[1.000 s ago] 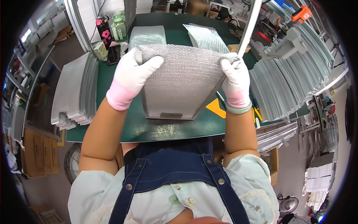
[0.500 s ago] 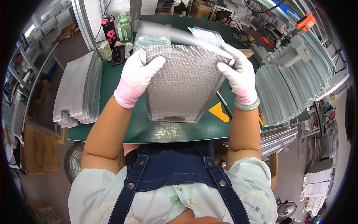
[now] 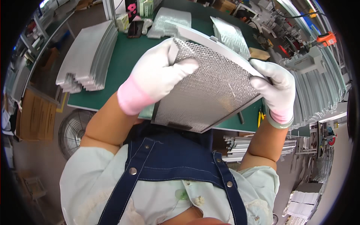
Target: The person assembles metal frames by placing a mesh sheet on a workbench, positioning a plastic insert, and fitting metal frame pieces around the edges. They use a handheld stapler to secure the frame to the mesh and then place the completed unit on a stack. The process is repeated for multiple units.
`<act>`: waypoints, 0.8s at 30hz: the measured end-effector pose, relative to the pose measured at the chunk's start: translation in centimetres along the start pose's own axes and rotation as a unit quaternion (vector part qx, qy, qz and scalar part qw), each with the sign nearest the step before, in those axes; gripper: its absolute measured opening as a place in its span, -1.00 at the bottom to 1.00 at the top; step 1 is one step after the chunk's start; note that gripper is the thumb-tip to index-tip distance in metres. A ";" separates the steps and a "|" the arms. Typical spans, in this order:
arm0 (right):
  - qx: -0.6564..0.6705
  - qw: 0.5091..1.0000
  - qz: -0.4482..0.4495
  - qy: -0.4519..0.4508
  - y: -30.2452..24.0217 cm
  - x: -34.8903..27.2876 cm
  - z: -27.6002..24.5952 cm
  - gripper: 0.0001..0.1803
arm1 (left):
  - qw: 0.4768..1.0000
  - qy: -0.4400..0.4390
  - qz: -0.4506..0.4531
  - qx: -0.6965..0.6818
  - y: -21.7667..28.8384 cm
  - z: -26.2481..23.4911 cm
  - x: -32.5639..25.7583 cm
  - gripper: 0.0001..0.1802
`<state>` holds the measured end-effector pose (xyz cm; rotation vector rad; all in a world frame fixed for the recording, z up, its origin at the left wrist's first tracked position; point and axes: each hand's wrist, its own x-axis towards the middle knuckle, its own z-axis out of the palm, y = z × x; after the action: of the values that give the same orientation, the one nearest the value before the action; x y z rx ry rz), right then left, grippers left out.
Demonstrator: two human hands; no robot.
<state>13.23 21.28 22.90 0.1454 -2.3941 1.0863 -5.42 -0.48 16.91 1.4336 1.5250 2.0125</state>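
Observation:
Both my hands wear white gloves with pink cuffs. Between them a silver metal mesh filter panel [image 3: 210,90] with a thin metal frame is held up and tilted, its near edge toward my apron. My left hand [image 3: 155,75] is closed on the panel's far left corner, thumb lying on the mesh. At the far right corner my right hand [image 3: 275,86] pinches the panel's edge together with the end of a pale metal strip [image 3: 221,48]. That strip runs along the far edge of the mesh; whether it is seated there I cannot tell.
Stacked grey metal pieces [image 3: 88,52] stand at the left of the green table [image 3: 125,63]. Mesh sheets [image 3: 230,35] and a wrapped sheet [image 3: 170,20] lie at the back. Yellow-handled pliers [image 3: 260,117] are near the right front edge, beside many upright metal strips [image 3: 315,90].
The panel has come nearer to me and tilted, its right side lower. Both hands moved with it, the right one outward. The strip, blurred before, now lies along the far edge.

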 end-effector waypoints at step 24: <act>0.130 0.960 0.247 -0.014 14.4 -4.5 3.2 -0.61 | 0.910 0.147 0.149 0.358 -13.5 2.2 -1.3 -0.85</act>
<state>11.61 28.14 9.20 -0.3724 -2.3626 1.6295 -7.71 5.75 4.89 1.7465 2.4987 1.9889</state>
